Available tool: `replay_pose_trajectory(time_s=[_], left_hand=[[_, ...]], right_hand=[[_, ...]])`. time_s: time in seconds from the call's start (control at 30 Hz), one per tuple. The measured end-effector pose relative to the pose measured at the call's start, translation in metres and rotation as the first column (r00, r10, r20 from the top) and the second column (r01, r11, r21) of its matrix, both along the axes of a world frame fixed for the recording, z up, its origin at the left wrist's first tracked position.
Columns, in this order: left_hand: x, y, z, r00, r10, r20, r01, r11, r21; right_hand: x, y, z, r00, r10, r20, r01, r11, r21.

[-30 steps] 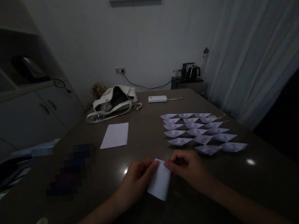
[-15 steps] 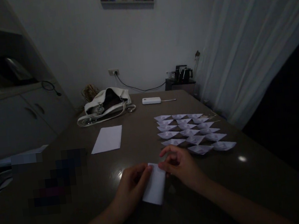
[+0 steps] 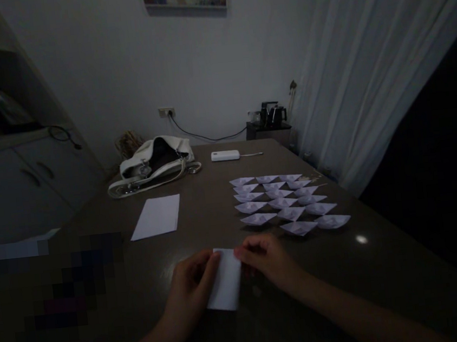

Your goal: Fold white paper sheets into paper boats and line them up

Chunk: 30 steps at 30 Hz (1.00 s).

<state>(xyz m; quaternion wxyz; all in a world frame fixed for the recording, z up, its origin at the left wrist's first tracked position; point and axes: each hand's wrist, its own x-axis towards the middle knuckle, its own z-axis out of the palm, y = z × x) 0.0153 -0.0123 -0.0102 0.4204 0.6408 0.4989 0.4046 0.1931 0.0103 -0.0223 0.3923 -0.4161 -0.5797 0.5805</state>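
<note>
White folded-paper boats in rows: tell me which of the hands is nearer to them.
Right. The right hand is close by the near side of the white folded-paper boats; the left hand is farther left, at the left edge of the folded white paper.

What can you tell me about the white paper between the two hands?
The white paper is a small, plain oblong that looks folded, though its layers cannot be counted. It slants slightly, one short end toward the person, above the dark table; whether it touches the tabletop is unclear. The left hand grips its far left corner, the right hand its far right corner.
</note>
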Motion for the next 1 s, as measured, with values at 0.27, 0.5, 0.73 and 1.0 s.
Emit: replay_pose_trajectory(time_s=[0.27, 0.5, 0.73, 1.0], left_hand=[[0.004, 0.002, 0.006, 0.999, 0.033, 0.028, -0.031, 0.998, -0.047], [0.004, 0.003, 0.007, 0.990, 0.107, 0.086, -0.098, 0.989, -0.109], [0.001, 0.007, 0.004, 0.981, 0.149, 0.122, -0.139, 0.987, -0.085], [-0.004, 0.015, 0.003, 0.871, 0.056, 0.487, 0.096, 0.955, -0.282]], right_hand=[[-0.002, -0.006, -0.002, 0.994, 0.035, 0.105, -0.039, 0.999, 0.033], [-0.006, -0.010, -0.005, 0.960, 0.264, 0.088, -0.253, 0.960, -0.117], [-0.008, -0.014, -0.005, 0.948, 0.306, 0.090, -0.298, 0.950, -0.095], [-0.003, -0.011, -0.002, 0.949, 0.306, 0.071, -0.300, 0.950, -0.085]])
